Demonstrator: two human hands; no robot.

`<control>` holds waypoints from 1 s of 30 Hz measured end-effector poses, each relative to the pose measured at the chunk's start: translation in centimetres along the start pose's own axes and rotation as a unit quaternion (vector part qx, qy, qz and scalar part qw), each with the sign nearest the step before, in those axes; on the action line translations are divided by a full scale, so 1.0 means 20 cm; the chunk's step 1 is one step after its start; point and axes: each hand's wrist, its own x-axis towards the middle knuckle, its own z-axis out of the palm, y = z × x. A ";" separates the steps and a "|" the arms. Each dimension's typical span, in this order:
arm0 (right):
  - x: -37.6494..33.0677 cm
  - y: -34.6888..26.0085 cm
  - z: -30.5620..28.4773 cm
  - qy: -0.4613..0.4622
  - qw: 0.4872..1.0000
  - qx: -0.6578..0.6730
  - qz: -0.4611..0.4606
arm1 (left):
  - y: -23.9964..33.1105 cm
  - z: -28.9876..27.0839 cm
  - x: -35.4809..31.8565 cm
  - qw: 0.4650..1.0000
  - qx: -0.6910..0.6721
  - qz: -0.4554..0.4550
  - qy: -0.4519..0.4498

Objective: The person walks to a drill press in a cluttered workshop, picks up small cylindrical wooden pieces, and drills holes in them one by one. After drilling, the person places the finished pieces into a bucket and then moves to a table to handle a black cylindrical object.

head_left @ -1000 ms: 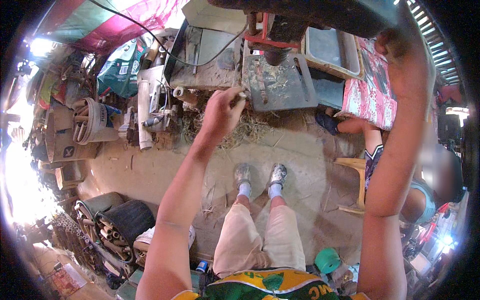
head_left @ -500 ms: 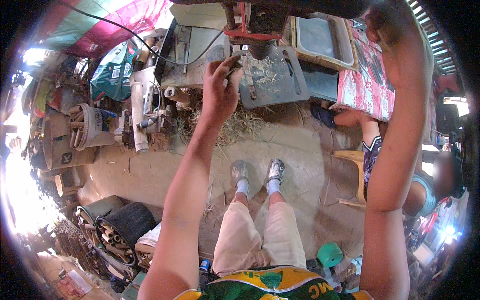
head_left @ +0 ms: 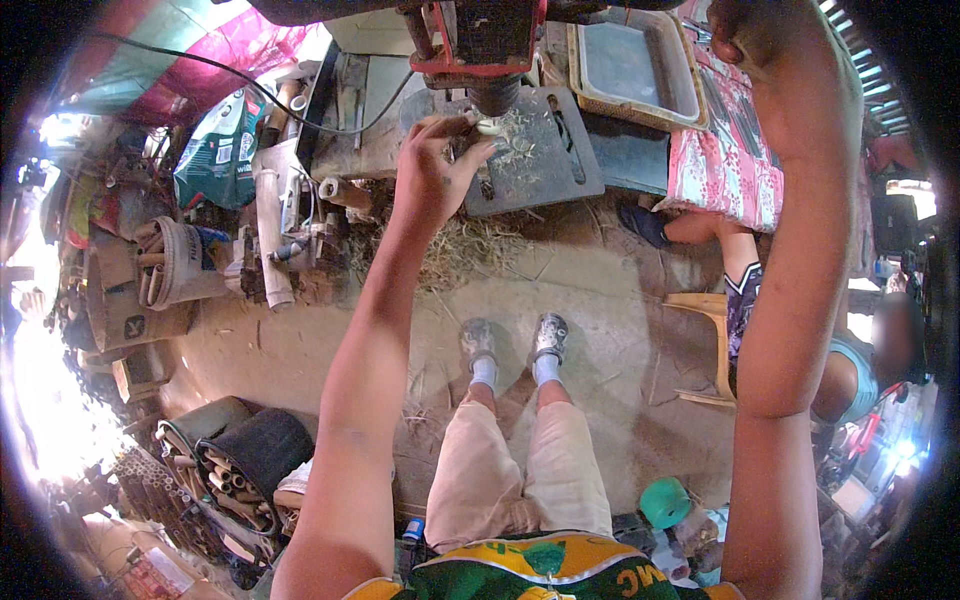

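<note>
My left hand (head_left: 432, 165) reaches over the slotted metal table (head_left: 578, 178) of a drill press, thumb and fingers pinching a small pale piece (head_left: 489, 127). That piece sits just below the dark chuck (head_left: 495, 97) beneath the red-and-black drill head (head_left: 480, 45). Light shavings (head_left: 520, 150) are scattered over the table. My right hand (head_left: 745, 40) is raised at the upper right, in shadow, with its fingers curled; whatever they grip is hidden.
A shallow framed tray (head_left: 690, 112) stands right of the press, beside a red-and-white patterned cloth (head_left: 725, 190). Another person (head_left: 850, 385) sits at the right near a yellow chair (head_left: 715, 310). Buckets of cut tubes (head_left: 255, 450) stand lower left. A black cable (head_left: 270, 95) runs to the press.
The press and its table now appear further left in the view. My left hand has turned slightly, and the pale piece between its fingertips shows more clearly. My right hand stays raised.
</note>
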 end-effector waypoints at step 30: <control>-0.02 -0.03 0.02 -0.028 0.999 0.010 0.037 | -0.11 0.14 0.02 0.985 -0.172 -0.006 -0.002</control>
